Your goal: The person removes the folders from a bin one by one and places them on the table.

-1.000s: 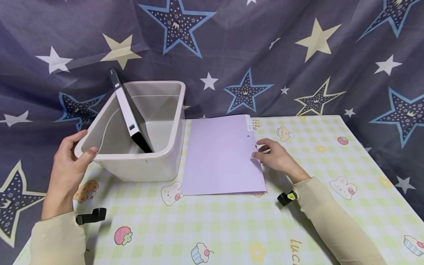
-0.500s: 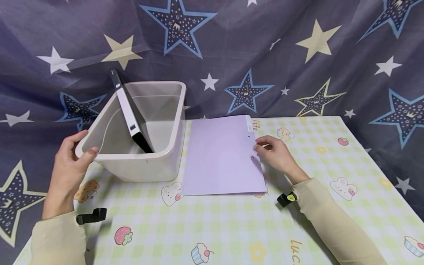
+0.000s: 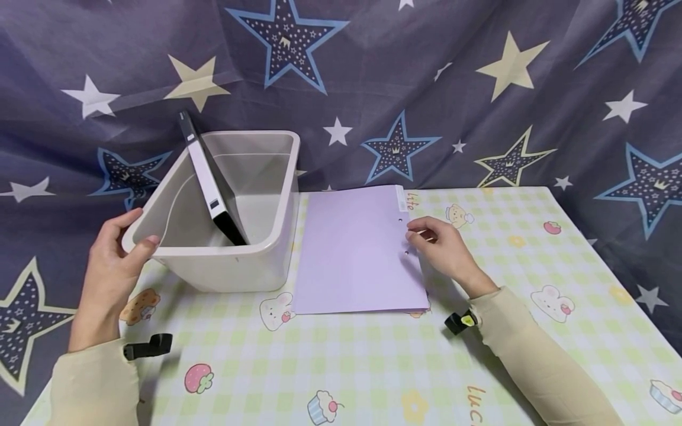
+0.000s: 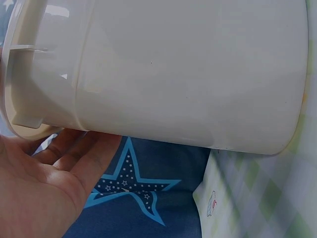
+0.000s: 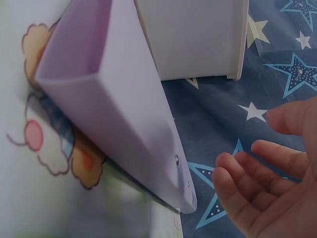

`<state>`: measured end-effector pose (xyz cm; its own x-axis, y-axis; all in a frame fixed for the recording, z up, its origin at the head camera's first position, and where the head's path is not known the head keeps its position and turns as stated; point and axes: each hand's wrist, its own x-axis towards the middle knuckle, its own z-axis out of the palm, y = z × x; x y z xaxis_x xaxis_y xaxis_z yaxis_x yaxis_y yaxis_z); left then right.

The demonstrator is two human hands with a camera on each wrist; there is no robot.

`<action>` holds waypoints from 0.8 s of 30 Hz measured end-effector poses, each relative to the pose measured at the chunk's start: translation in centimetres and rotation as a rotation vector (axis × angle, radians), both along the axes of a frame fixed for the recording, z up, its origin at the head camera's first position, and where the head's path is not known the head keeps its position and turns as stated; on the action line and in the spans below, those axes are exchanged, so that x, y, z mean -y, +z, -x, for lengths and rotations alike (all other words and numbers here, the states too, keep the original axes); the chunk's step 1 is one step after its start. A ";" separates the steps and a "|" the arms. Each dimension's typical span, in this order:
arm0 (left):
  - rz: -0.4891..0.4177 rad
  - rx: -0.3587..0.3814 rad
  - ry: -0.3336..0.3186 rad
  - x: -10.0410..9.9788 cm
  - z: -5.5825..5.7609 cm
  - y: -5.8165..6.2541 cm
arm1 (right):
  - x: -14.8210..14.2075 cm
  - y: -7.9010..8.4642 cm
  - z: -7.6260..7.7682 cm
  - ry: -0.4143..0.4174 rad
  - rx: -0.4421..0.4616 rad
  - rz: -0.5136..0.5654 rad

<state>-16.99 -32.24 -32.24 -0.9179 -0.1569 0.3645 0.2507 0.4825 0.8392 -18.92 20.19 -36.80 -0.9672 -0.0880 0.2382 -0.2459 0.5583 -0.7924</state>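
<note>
Head view: since the frame of one second ago, the right hand [image 3: 443,247] has shifted slightly up along the edge of the purple file [image 3: 357,254], uncovering its lower rivet [image 3: 407,252]. File, bin and left hand hold position. The file lies flat on the checked tablecloth [image 3: 266,367], just beside the grey-white bin [image 3: 224,271]. The left hand [image 3: 109,260] grips the bin's near corner, thumb over the rim. One black-and-white binder [image 3: 203,171] leans inside the bin, tilted, top end above the rim. Star-print curtain [image 3: 415,65] hangs behind.

Left wrist view: the outer wall of the bin fills most of the frame; fingers curl beneath its rim.

Right wrist view: thumb and bent fingers stand apart with nothing between them. Curtain shows between the fingertips and the file, whose near end gapes. Contact with the file cannot be confirmed.
</note>
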 end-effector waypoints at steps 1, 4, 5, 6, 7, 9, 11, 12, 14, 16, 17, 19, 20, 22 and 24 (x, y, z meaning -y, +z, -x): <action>-0.001 0.001 -0.001 0.0 0.0 0.0 | 0.1 0.1 -0.1 0.005 0.001 0.002; -0.015 0.000 -0.007 0.0 0.1 0.0 | 0.3 0.3 -0.2 0.016 0.004 0.011; -0.018 0.000 -0.008 0.0 0.1 0.0 | 0.3 0.3 -0.3 0.018 0.002 0.011; -0.022 -0.001 -0.007 0.0 0.1 0.0 | 0.3 0.3 -0.3 0.022 -0.001 0.012; -0.024 -0.001 -0.007 0.0 0.1 0.0 | 0.4 0.3 -0.3 0.024 -0.006 0.010; -0.022 0.000 -0.005 0.0 0.1 0.0 | 0.5 0.4 -0.4 0.027 -0.014 0.009; -0.017 0.000 0.000 0.1 0.1 -0.1 | 0.7 0.6 -0.5 0.029 -0.024 0.011; -0.017 -0.001 0.000 0.1 0.1 -0.1 | 0.7 0.6 -0.6 0.031 -0.029 0.013; -0.019 -0.004 -0.004 0.1 0.1 -0.1 | 0.9 0.8 -0.8 0.032 -0.037 0.018; -0.035 -0.009 -0.011 0.1 0.0 -0.1 | 1.0 0.9 -0.9 0.035 -0.046 0.023; -0.040 -0.011 -0.014 0.1 0.0 -0.1 | 1.1 0.9 -1.0 0.037 -0.049 0.025; -0.046 -0.014 -0.020 0.1 0.0 -0.1 | 1.2 1.0 -1.2 0.042 -0.053 0.029; -0.051 -0.014 -0.023 0.1 0.0 -0.1 | 1.3 1.0 -1.3 0.045 -0.056 0.031; -0.050 -0.015 -0.024 0.1 0.0 -0.1 | 1.5 1.1 -1.4 0.050 -0.065 0.032; -0.046 -0.015 -0.023 0.1 0.0 0.0 | 1.7 1.2 -1.5 0.056 -0.072 0.032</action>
